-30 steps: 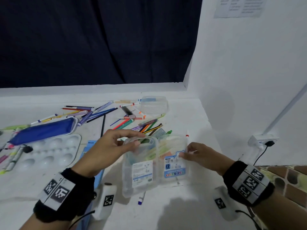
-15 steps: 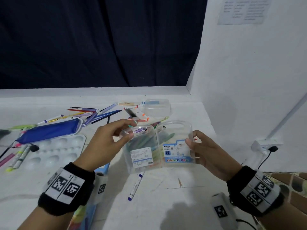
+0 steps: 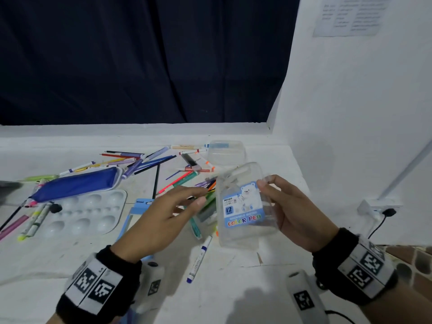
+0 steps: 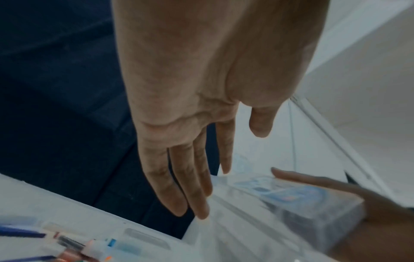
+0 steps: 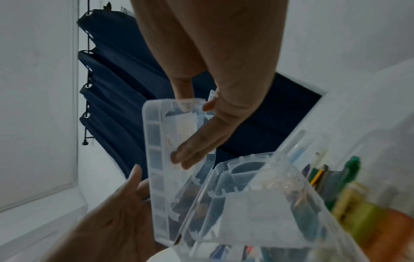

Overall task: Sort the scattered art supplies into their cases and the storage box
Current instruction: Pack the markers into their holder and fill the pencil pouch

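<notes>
Art supplies, counted by kind

Two hands; one clear hinged marker case [image 3: 243, 206]; one clear box [image 3: 226, 152] far right; one blue pouch [image 3: 77, 184] left; one white palette [image 3: 88, 213]; loose pens and pencils too many to count.

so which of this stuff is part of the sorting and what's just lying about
Part of the job:
- clear pen case, held by right hand
- left hand, open
- loose pens
- blue pouch
- clear box

Lying about:
- wall socket
- paper notice
- dark curtain
</notes>
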Demonstrator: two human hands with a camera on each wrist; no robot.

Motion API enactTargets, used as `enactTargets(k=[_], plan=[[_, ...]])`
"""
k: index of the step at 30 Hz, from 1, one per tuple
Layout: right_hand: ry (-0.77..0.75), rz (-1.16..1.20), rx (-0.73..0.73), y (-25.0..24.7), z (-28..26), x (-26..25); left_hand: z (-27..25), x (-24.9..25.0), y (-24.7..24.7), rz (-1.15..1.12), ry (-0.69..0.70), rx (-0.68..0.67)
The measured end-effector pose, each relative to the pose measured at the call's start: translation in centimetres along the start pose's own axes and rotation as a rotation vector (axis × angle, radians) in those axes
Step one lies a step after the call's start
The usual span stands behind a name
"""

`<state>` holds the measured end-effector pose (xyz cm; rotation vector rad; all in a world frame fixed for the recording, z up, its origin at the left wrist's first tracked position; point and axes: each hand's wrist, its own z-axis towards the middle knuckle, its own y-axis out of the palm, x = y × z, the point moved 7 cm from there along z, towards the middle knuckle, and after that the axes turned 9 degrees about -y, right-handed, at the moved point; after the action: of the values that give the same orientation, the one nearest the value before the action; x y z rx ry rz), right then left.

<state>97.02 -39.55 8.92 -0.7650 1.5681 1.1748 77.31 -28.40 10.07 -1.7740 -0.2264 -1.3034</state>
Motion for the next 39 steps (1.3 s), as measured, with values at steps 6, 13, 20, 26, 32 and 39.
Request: enactTargets(k=[6,13,20,26,32,39], plan=[[-0.059,-0.01,-0.166,4.9,0.7,-1.1,-2.0,1.1,0.9,-0.36,-0.092,-0.092],[0.066,-0.287,-0.414,10.7,0.0,4.6,-3.5,-5.0,-1.0,-0.666,-0.352,0.085],[-0.412,-0.607,-0.279,12.2,1.5,6.6,-5.0,-11.2,-4.6,-1.193,-0.447,0.116],[-0.476,-1.029,-0.315,13.6,4.1,10.1,-5.9,-14.0,-7.1,-0.961,-0.542,-0.006],[-0.282,-1.187,-0.366,15.2,4.5,14.5,-4.1,-15.4,-6.7,-0.583,-0.524,-0.167],[-0.47,-1.159,-0.2,19.0,4.0,12.9,-3.3,-17.9,-11.0,-0.557,-0.424,-0.146]])
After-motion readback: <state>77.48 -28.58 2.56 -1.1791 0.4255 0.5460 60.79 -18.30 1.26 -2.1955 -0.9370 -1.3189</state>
